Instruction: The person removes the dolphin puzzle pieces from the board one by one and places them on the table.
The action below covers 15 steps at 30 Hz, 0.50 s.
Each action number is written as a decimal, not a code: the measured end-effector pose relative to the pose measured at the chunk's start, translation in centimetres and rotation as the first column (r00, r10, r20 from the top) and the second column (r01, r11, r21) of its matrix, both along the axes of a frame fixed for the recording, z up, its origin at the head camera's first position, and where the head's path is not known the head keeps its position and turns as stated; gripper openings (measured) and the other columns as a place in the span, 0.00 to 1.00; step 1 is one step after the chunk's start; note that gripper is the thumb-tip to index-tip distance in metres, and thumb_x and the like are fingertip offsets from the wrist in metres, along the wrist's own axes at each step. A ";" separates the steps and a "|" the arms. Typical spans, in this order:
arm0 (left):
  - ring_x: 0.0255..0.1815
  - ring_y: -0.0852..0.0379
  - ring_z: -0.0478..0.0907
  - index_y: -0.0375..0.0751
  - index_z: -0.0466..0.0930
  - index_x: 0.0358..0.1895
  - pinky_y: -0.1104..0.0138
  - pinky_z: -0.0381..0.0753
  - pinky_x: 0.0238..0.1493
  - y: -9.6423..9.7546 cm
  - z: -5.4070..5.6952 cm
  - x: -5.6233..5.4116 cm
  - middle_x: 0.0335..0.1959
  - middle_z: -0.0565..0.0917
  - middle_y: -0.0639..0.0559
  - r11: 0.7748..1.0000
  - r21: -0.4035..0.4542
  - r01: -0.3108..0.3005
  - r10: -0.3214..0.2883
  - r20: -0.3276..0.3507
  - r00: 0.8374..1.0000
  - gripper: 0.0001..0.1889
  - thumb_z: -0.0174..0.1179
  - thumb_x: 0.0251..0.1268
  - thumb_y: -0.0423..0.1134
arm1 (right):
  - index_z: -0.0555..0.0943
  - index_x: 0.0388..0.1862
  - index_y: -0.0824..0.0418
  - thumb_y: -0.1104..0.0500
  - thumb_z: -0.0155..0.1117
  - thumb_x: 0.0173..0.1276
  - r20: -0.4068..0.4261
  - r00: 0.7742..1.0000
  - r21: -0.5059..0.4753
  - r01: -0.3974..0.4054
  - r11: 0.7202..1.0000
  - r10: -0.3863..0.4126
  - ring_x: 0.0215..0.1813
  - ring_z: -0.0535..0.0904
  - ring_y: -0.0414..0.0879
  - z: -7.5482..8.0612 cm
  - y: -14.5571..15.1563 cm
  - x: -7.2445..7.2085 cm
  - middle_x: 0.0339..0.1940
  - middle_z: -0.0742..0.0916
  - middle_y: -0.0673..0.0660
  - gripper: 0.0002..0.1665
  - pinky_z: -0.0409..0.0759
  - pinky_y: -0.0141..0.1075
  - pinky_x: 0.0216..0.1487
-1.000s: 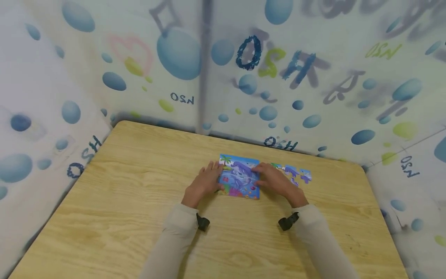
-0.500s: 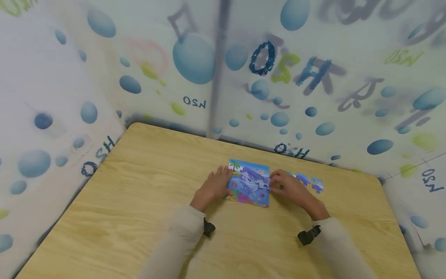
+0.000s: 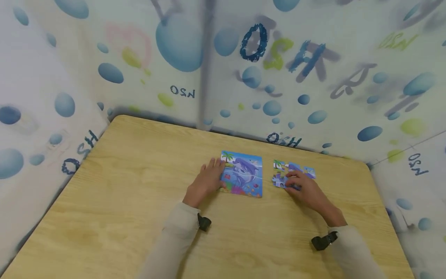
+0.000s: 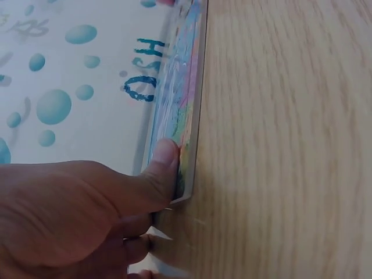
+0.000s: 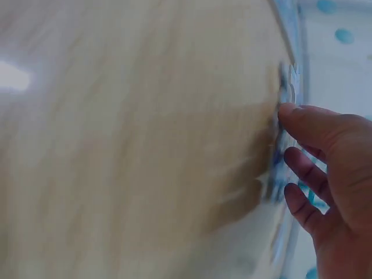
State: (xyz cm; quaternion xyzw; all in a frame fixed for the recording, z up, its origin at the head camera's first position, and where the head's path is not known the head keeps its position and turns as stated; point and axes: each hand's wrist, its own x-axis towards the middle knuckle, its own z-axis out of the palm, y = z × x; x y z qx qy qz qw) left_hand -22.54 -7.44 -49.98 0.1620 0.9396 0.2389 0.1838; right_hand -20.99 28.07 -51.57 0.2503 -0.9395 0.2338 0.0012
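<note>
A square dolphin jigsaw puzzle [image 3: 242,174] with a palm tree in one corner lies flat on the table. My left hand [image 3: 205,180] rests at its left edge, fingers extended; in the left wrist view the thumb [image 4: 165,157] presses on the puzzle's edge. Right of it lies a cluster of loose puzzle pieces [image 3: 278,164] with palm and dolphin parts. My right hand [image 3: 308,192] is over the lower part of this cluster, thumb and fingers bent together on a puzzle piece [image 3: 295,186], which they mostly cover. The right wrist view shows the pieces edge-on and blurred.
The wooden table [image 3: 139,186] has rounded far corners. A wall covering [image 3: 223,89] printed with blue drops and letters stands close behind it and on both sides. Each wrist carries a small black camera [image 3: 324,241].
My right hand has moved from the dolphin puzzle's right side over to the loose pieces, uncovering that side. The left hand stays at the left edge. The head view has shifted slightly.
</note>
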 end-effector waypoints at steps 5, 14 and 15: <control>0.81 0.38 0.39 0.33 0.51 0.78 0.43 0.42 0.79 0.2 0.6 -0.4 0.80 0.48 0.34 1.000 0.030 0.006 -0.007 0.018 1.000 0.43 0.63 0.67 0.44 | 0.87 0.36 0.62 0.72 0.73 0.56 -0.119 0.991 -0.025 0.066 0.998 -0.068 0.42 0.83 0.55 0.1 3.4 1.3 0.51 0.83 0.63 0.10 0.84 0.42 0.35; 0.81 0.39 0.33 0.34 0.46 0.79 0.44 0.36 0.79 -0.2 0.2 -0.8 0.80 0.43 0.35 1.000 0.021 0.009 -0.010 0.077 0.997 0.43 0.61 0.69 0.44 | 0.87 0.36 0.65 0.75 0.71 0.56 -0.147 0.983 -0.040 0.109 0.993 -0.114 0.37 0.85 0.55 0.2 7.1 2.0 0.51 0.82 0.66 0.11 0.83 0.38 0.30; 0.81 0.39 0.33 0.34 0.45 0.79 0.45 0.36 0.79 -0.1 0.1 -0.8 0.80 0.43 0.35 1.000 0.023 0.015 -0.017 0.083 0.996 0.43 0.61 0.69 0.44 | 0.87 0.36 0.64 0.75 0.71 0.56 -0.140 0.983 -0.036 0.118 0.992 -0.122 0.38 0.85 0.55 0.1 7.5 2.1 0.51 0.82 0.66 0.11 0.83 0.38 0.30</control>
